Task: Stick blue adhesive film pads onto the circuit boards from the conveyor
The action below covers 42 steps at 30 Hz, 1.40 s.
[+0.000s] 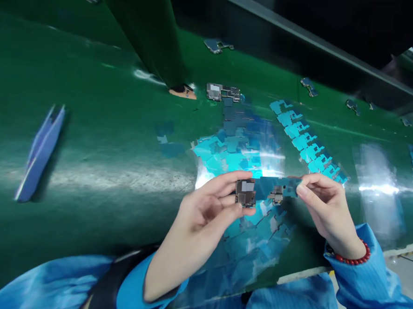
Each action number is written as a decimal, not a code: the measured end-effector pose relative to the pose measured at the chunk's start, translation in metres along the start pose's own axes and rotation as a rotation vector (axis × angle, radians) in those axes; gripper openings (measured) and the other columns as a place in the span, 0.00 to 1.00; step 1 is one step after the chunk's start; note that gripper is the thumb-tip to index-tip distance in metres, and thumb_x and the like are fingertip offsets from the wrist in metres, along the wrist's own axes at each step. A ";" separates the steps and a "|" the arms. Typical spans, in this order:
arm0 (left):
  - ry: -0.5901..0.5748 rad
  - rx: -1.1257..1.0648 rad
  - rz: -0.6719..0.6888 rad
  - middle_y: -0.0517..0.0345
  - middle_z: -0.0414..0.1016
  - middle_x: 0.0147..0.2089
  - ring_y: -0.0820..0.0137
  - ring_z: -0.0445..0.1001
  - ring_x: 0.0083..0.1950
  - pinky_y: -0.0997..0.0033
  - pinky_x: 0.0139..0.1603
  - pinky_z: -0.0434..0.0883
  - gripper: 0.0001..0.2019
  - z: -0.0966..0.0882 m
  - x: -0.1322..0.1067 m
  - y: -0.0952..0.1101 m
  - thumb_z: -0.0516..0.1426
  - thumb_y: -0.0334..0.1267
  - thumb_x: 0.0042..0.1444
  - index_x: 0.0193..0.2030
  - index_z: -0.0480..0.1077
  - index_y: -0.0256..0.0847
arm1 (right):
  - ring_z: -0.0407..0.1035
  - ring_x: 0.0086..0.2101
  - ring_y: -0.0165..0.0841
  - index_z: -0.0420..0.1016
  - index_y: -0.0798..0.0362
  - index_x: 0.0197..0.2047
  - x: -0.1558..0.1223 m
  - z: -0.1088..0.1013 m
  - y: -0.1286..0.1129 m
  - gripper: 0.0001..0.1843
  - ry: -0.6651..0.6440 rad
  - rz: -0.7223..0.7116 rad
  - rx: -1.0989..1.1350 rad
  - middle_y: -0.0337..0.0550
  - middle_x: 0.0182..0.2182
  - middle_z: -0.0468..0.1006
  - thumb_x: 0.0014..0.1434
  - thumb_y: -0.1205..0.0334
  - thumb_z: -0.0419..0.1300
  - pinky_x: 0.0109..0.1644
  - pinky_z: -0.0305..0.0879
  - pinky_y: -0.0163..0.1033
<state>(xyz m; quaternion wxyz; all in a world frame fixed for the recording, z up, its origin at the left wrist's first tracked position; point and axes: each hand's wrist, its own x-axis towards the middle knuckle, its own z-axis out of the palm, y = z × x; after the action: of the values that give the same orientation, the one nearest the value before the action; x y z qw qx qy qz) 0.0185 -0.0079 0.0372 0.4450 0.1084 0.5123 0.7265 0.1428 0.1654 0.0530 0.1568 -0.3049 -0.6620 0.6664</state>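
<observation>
My left hand (210, 210) is closed on the left end of a small phone circuit board (246, 194), thumb in front and fingers behind. A thin blue film piece (265, 188) spans from the board toward the right. Its far end is pinched between thumb and finger of my right hand (324, 206). Some of the board shows through or beside the film; how far the film sticks to it I cannot tell. Beneath both hands lie many loose blue film cut-outs (227, 156), overlapping in a heap. Just beyond them rests another circuit board (223, 92).
Purple-blue tweezers (41, 153) lie at the left on the green mat (111, 223). A dark green post (147, 25) rises at the back. A slanted row of blue film cut-outs (307, 142) lies right of the heap. Several small boards (218, 45) are scattered farther back.
</observation>
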 end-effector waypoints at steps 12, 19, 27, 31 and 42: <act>-0.033 0.047 0.014 0.55 0.80 0.52 0.60 0.76 0.55 0.69 0.53 0.76 0.13 0.005 -0.005 0.003 0.62 0.33 0.56 0.49 0.76 0.45 | 0.75 0.28 0.28 0.81 0.48 0.30 -0.003 0.003 0.001 0.02 -0.018 -0.060 -0.143 0.36 0.28 0.82 0.51 0.65 0.69 0.34 0.75 0.31; 0.040 0.077 -0.009 0.54 0.81 0.50 0.59 0.78 0.53 0.68 0.47 0.79 0.14 0.010 -0.008 0.004 0.61 0.30 0.53 0.47 0.77 0.45 | 0.73 0.24 0.27 0.80 0.47 0.29 -0.006 0.011 -0.006 0.06 0.022 -0.097 -0.179 0.34 0.25 0.80 0.49 0.69 0.69 0.28 0.74 0.31; 0.139 0.069 -0.020 0.58 0.83 0.45 0.62 0.80 0.49 0.72 0.46 0.80 0.14 0.020 -0.012 0.007 0.61 0.28 0.52 0.44 0.78 0.46 | 0.66 0.19 0.22 0.80 0.48 0.28 -0.007 0.013 -0.010 0.07 0.052 -0.111 -0.241 0.33 0.23 0.78 0.50 0.71 0.69 0.20 0.67 0.27; 0.148 0.089 -0.014 0.57 0.83 0.45 0.60 0.79 0.50 0.70 0.45 0.80 0.15 0.018 -0.012 0.006 0.61 0.28 0.52 0.46 0.77 0.45 | 0.64 0.17 0.22 0.80 0.48 0.28 -0.008 0.014 -0.010 0.06 0.065 -0.122 -0.275 0.33 0.22 0.77 0.49 0.69 0.69 0.18 0.65 0.28; 0.155 0.131 -0.020 0.57 0.83 0.45 0.58 0.80 0.49 0.65 0.47 0.80 0.15 0.016 -0.013 0.006 0.61 0.28 0.52 0.46 0.78 0.47 | 0.72 0.22 0.26 0.79 0.48 0.28 -0.008 0.015 -0.010 0.04 0.053 -0.134 -0.293 0.35 0.24 0.79 0.50 0.66 0.69 0.25 0.73 0.30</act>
<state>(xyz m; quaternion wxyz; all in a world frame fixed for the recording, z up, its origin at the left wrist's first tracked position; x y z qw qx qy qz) 0.0328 -0.0078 0.0529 0.4032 0.0755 0.5927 0.6931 0.1378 0.1497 0.0637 0.1721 -0.2970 -0.7667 0.5426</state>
